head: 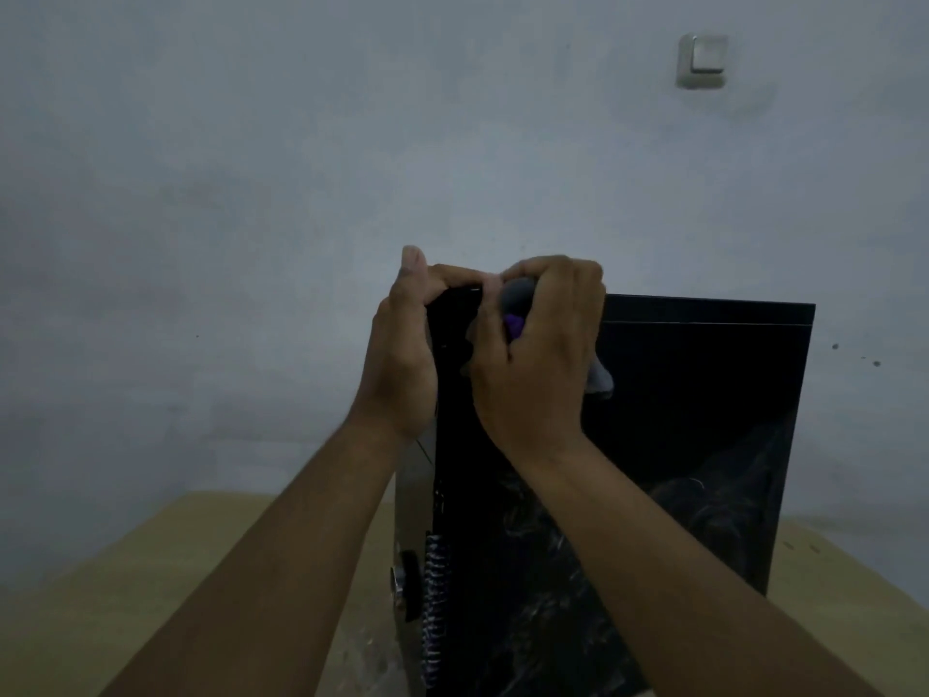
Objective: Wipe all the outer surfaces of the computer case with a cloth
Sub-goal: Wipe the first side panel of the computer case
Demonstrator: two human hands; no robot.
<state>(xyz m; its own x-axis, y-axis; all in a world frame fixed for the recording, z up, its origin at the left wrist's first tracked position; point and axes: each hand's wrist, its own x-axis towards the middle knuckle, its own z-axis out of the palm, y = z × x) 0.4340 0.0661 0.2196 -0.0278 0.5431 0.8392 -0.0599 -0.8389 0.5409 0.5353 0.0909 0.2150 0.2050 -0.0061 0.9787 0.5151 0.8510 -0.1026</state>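
A black computer case [693, 420] stands upright on a tan table [166, 560], its glossy side panel facing right and a metal rear panel on its left. My left hand [402, 359] grips the case's upper left corner, fingers curled over the top edge. My right hand [538, 349] holds a bunched grey and purple cloth [518, 304] and presses it against the top of the case next to the left hand. A corner of the cloth hangs out below the right hand's outer edge.
A grey wall stands close behind the case, with a light switch [703, 60] high on the right. The table's surface shows on both sides of the case.
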